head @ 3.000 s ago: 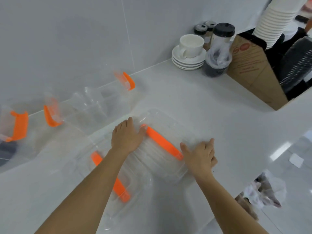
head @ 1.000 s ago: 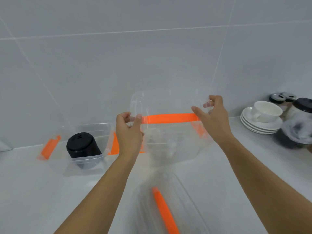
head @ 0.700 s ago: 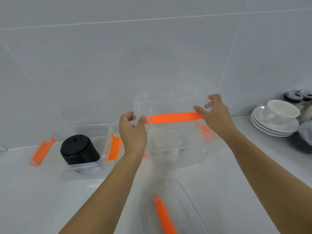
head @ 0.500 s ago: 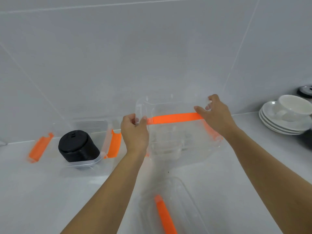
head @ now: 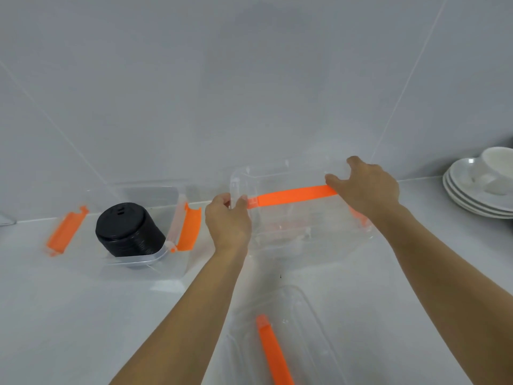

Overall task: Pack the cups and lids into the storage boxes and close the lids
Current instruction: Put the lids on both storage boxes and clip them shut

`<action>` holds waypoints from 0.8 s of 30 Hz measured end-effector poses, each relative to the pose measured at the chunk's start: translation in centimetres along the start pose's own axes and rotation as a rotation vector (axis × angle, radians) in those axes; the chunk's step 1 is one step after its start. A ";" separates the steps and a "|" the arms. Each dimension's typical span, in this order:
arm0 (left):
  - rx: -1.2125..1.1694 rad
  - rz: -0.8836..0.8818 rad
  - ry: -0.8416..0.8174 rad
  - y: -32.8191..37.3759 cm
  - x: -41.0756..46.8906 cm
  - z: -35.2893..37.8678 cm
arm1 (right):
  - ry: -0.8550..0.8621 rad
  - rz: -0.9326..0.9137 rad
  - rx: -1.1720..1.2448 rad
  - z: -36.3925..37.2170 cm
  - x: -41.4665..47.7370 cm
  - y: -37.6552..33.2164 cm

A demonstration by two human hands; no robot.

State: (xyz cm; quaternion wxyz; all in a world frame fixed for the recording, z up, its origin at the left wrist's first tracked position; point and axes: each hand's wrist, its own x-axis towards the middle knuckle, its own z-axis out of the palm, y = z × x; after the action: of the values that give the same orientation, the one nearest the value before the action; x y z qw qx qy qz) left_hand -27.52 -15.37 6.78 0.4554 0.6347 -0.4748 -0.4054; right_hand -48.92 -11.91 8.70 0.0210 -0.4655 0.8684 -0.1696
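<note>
A clear box lid with an orange handle [head: 294,194] sits on top of a clear storage box [head: 305,237] against the wall. My left hand [head: 229,218] grips the lid's left end and my right hand [head: 366,187] grips its right end. Clear cups show faintly inside that box. To the left stands a second clear storage box [head: 144,262], open, with orange latches [head: 190,230] folded out and a stack of black lids [head: 129,229] inside. Another clear lid with an orange handle [head: 273,348] lies flat on the counter near me.
Stacked white saucers with a white cup [head: 483,184] stand at the right by the wall. The white counter [head: 55,315] runs along a grey tiled wall [head: 249,79].
I lifted one clear lid off the counter, carried it to the box at the wall and lowered it onto the box. The view has shifted left, away from the saucers.
</note>
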 end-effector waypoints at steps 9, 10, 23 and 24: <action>0.009 -0.047 -0.037 -0.5 -0.4 -0.2 | -0.117 -0.023 0.042 0.5 -0.2 0.6; 0.013 -0.047 -0.036 -0.5 -0.4 -0.2 | -0.128 -0.021 0.050 0.5 -0.2 0.6; 0.265 0.037 -0.151 -0.7 -0.5 -0.4 | -0.201 -0.005 0.199 0.2 -0.4 0.6; 0.271 0.049 -0.156 -0.8 -0.5 -0.5 | -0.202 -0.004 0.205 0.2 -0.4 0.6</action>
State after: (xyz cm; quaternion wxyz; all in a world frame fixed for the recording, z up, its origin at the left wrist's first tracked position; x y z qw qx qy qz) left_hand -27.00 -14.69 6.18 0.3371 0.6451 -0.5743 -0.3747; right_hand -49.18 -11.35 8.30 0.1553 -0.4773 0.8391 -0.2099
